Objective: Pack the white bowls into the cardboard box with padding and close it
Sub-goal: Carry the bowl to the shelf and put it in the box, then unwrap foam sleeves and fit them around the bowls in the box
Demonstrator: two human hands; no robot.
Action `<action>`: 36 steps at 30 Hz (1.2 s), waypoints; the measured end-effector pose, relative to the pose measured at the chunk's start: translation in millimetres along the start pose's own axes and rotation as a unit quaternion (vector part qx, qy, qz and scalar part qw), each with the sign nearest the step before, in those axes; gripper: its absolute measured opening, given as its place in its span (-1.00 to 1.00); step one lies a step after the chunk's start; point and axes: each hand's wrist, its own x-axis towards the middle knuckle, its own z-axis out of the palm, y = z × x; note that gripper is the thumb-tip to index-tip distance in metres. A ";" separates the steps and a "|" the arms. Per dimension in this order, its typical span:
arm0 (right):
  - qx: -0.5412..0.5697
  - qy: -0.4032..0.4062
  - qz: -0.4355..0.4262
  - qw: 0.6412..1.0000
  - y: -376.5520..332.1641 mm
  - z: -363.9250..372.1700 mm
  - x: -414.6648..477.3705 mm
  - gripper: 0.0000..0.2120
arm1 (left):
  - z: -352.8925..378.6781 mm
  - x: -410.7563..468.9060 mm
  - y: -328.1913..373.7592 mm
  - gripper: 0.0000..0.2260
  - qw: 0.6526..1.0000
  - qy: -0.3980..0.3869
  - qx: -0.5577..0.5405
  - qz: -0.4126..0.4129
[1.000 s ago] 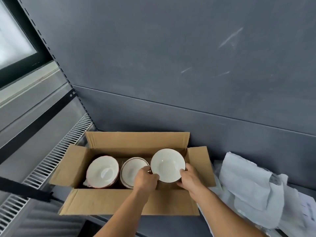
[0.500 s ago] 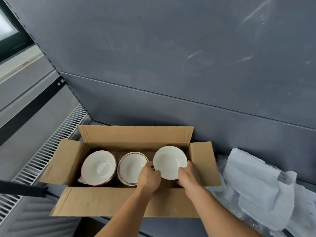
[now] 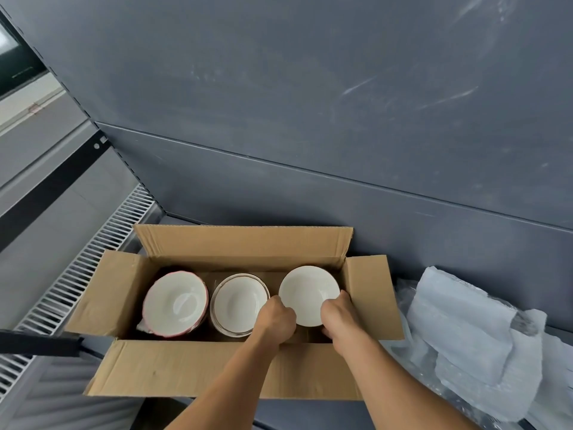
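An open cardboard box (image 3: 192, 370) stands on the grey shelf with all its flaps spread. Inside, a red-rimmed white bowl (image 3: 175, 304) sits at the left and a brown-rimmed white bowl (image 3: 238, 304) in the middle. At the right end a plain white bowl (image 3: 308, 291) is held low in the box by both hands. My left hand (image 3: 276, 319) grips its near-left rim, and my right hand (image 3: 339, 318) grips its near-right rim. The box floor under that bowl is hidden.
A heap of white foam sheets and bubble wrap (image 3: 465, 330) lies on the shelf just right of the box. A grey back panel (image 3: 310, 119) rises behind the box. A slotted metal grille (image 3: 77, 274) runs along the left.
Both hands have lowered the plain white bowl deeper into the right end of the box. The two other bowls have not moved.
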 end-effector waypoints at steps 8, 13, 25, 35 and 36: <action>-0.028 -0.009 0.006 1.000 -0.5 -2.1 -4.2 -0.50 | 0.4 -8.9 2.9 -0.67 0.999 0.000 0.033 0.003; -0.041 -0.013 0.010 0.999 0.7 -4.0 -4.0 -0.58 | -0.8 -8.1 0.7 -0.69 0.999 -0.004 0.044 0.002; -0.127 -0.010 -0.012 0.992 -1.6 -7.0 -14.4 -0.65 | -6.5 -14.4 2.1 -0.71 0.995 0.007 0.099 0.019; -0.220 0.013 -0.083 0.972 4.9 -19.7 -36.8 -0.80 | -10.6 -33.0 -0.6 -0.65 0.981 0.061 0.165 0.079; -0.233 0.019 -0.095 0.968 6.6 -22.5 -39.8 -0.83 | -11.3 -37.0 -1.5 -0.62 0.980 0.075 0.160 0.087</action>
